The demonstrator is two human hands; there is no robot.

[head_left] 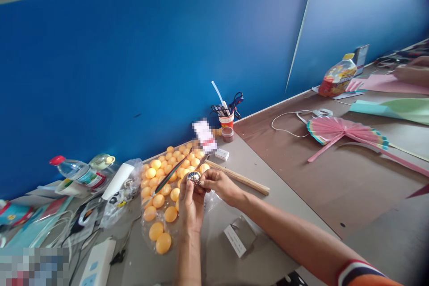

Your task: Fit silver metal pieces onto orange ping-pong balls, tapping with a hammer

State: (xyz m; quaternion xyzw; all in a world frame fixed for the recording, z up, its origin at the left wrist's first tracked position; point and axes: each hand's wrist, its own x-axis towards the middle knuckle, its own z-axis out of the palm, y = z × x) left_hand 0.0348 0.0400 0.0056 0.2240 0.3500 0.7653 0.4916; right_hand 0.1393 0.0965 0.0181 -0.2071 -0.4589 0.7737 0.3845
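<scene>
A small mirror-like metal ball point(193, 178) is held up in the fingers of my left hand point(192, 205). From the right, my right hand point(219, 183) pinches at the ball's side with thumb and forefinger; anything smaller between those fingertips is hidden. Beneath and behind both hands lies a clear plastic bag of orange balls point(163, 243), like table tennis balls. Across the bag rests a slim dark tool point(172, 174), its kind unclear. A wooden stick point(241, 177) lies just beyond my right hand. Nearer me is a small flat box point(235, 240) with a white printed side.
At left are a power strip point(97, 263), cables, a red-capped bottle point(78, 172) and a white roll point(118, 182) on plastic. A cup of tools point(226, 118) stands by the blue wall. Right: a pink paper fan point(345, 129), a juice bottle point(338, 76), another person's hand point(414, 73).
</scene>
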